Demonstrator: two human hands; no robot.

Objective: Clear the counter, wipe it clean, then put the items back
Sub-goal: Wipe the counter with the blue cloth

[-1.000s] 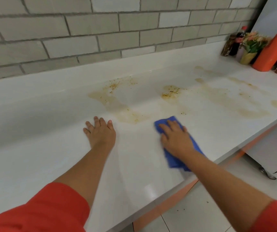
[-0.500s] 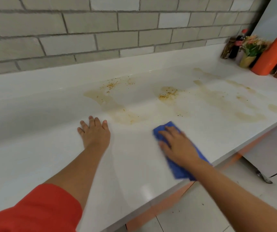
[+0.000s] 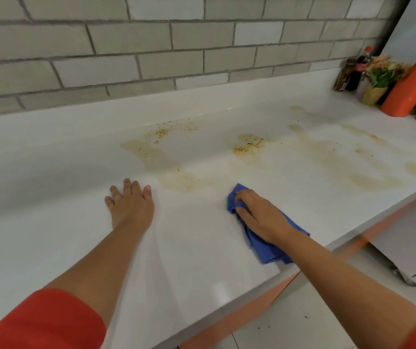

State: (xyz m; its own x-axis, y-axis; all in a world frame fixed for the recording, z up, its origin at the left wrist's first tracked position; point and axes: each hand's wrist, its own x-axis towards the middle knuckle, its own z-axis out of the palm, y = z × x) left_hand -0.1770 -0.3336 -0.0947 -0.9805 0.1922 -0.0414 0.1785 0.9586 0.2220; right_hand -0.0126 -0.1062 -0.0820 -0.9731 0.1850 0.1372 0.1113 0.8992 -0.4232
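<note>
Wiping looks to be the step in hand. Left grip (image 3: 131,205) lies flat on the white surface (image 3: 50,197), fingers straight and slightly spread, holding nothing; it seems to serve as a brace. Just beyond it to the right, a brown smear (image 3: 176,177) runs back toward a scatter of crumbs (image 3: 162,132). Right grip (image 3: 259,215) presses a blue cloth (image 3: 267,250) onto the surface near the front edge, fingers bent over its bunched front while the rest trails under the wrist. The cloth lies just short of that smear. Further right, pale brown streaks (image 3: 368,172) are unwiped. In the far right corner stand a dark bottle (image 3: 355,71), a flower pot (image 3: 380,74) and an orange bottle (image 3: 413,84), so clearing looks done. The next move probably calls for pushing the cloth firmly forward into the stains, then working rightward.
</note>
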